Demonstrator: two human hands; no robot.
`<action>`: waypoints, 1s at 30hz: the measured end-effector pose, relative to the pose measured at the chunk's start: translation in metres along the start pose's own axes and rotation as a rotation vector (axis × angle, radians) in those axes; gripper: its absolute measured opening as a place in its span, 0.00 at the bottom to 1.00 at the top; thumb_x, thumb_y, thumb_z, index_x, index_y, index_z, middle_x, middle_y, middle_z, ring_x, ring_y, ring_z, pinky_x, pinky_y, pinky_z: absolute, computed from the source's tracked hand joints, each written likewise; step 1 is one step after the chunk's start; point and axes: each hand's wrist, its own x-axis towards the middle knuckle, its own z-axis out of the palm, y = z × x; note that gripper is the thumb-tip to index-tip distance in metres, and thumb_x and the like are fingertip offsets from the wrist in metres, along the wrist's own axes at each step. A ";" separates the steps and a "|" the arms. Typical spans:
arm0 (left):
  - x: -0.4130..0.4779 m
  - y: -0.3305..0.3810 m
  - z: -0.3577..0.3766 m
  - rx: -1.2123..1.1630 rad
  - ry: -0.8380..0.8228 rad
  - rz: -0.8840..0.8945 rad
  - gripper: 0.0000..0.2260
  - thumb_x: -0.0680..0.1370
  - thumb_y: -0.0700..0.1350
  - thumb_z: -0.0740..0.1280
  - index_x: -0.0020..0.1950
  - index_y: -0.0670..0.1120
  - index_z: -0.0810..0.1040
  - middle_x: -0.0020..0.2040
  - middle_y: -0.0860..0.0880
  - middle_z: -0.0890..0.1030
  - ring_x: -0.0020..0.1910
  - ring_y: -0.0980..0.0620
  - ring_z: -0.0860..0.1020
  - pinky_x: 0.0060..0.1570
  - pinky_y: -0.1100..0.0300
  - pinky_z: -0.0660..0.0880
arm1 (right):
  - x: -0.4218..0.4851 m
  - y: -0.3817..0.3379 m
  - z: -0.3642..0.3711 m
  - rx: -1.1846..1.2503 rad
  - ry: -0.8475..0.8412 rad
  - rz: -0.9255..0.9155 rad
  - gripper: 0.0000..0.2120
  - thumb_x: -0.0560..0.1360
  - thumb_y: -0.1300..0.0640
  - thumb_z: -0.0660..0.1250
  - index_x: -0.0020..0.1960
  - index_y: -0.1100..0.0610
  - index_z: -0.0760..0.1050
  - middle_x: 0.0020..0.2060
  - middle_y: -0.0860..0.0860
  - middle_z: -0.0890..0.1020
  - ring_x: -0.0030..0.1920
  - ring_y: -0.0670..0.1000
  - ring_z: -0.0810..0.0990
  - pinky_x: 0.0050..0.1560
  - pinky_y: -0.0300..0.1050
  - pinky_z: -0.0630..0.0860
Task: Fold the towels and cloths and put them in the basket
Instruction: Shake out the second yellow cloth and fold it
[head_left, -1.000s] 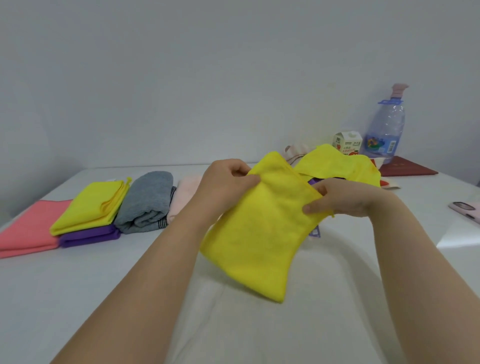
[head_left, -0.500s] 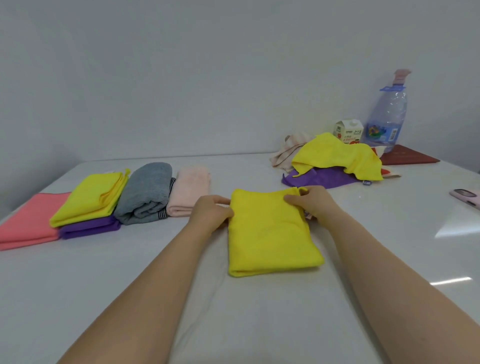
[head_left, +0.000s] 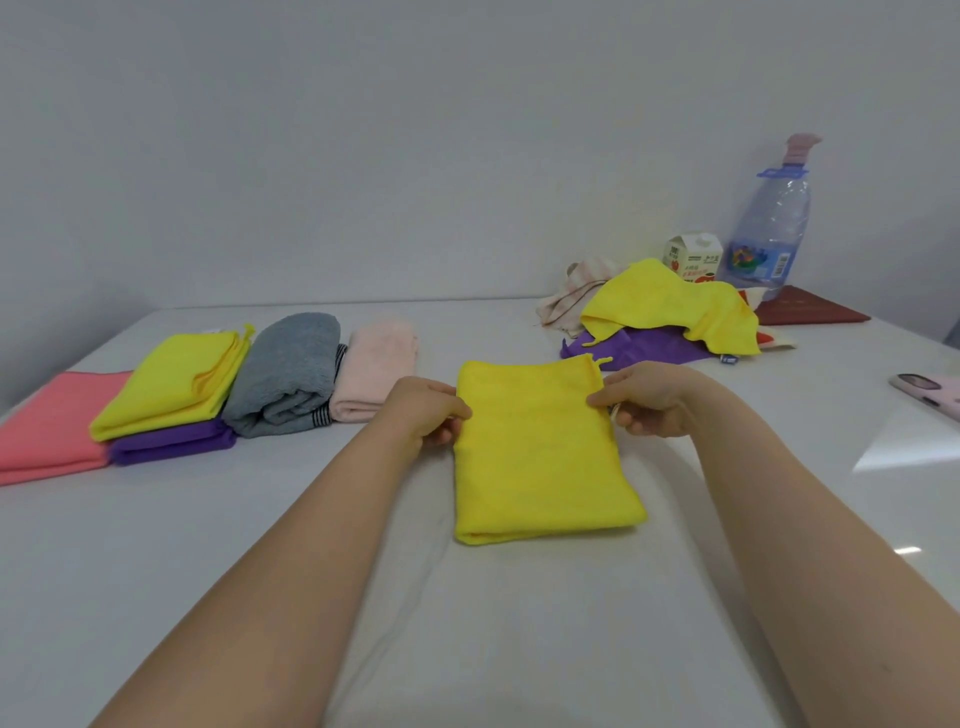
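Note:
A folded yellow cloth (head_left: 540, 457) lies flat on the white table (head_left: 208, 545) in front of me. My left hand (head_left: 428, 413) pinches its left edge near the far end, and my right hand (head_left: 647, 400) pinches its right edge opposite. On the left lie folded cloths: pink-red (head_left: 47, 426), yellow (head_left: 176, 382) on purple (head_left: 166, 444), grey (head_left: 285, 376) and pale pink (head_left: 376, 374). At the back right sits an unfolded heap: a yellow cloth (head_left: 670, 306) over a purple one (head_left: 644, 348) and a striped one (head_left: 576, 296). No basket is in view.
A large water bottle (head_left: 771, 234) and a small carton (head_left: 693, 257) stand at the back right by a dark red booklet (head_left: 805, 312). A phone (head_left: 930, 389) lies at the right edge. A wall runs behind the table.
The yellow cloth was held up in the air a second ago; it now lies folded flat on the table. Both hands have slid a little along its side edges toward me.

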 end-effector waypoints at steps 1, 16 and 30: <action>-0.001 0.001 0.000 -0.014 -0.008 -0.007 0.08 0.73 0.27 0.66 0.48 0.36 0.77 0.21 0.45 0.73 0.15 0.57 0.69 0.17 0.69 0.65 | -0.003 -0.002 0.002 0.023 -0.016 0.004 0.02 0.76 0.65 0.66 0.46 0.60 0.75 0.34 0.54 0.75 0.20 0.44 0.74 0.19 0.34 0.70; 0.004 -0.002 0.008 -0.191 0.061 0.222 0.06 0.77 0.31 0.62 0.45 0.41 0.73 0.39 0.42 0.81 0.28 0.57 0.81 0.35 0.64 0.79 | -0.012 0.018 0.022 0.289 0.159 -0.418 0.06 0.77 0.67 0.63 0.51 0.60 0.76 0.49 0.58 0.82 0.47 0.54 0.84 0.51 0.46 0.80; -0.017 -0.006 -0.006 -0.063 -0.130 0.105 0.04 0.76 0.36 0.67 0.48 0.44 0.76 0.49 0.43 0.77 0.37 0.51 0.77 0.32 0.62 0.79 | -0.030 0.035 0.023 -0.130 0.200 -0.590 0.13 0.69 0.74 0.67 0.38 0.57 0.78 0.36 0.50 0.81 0.36 0.41 0.79 0.37 0.33 0.74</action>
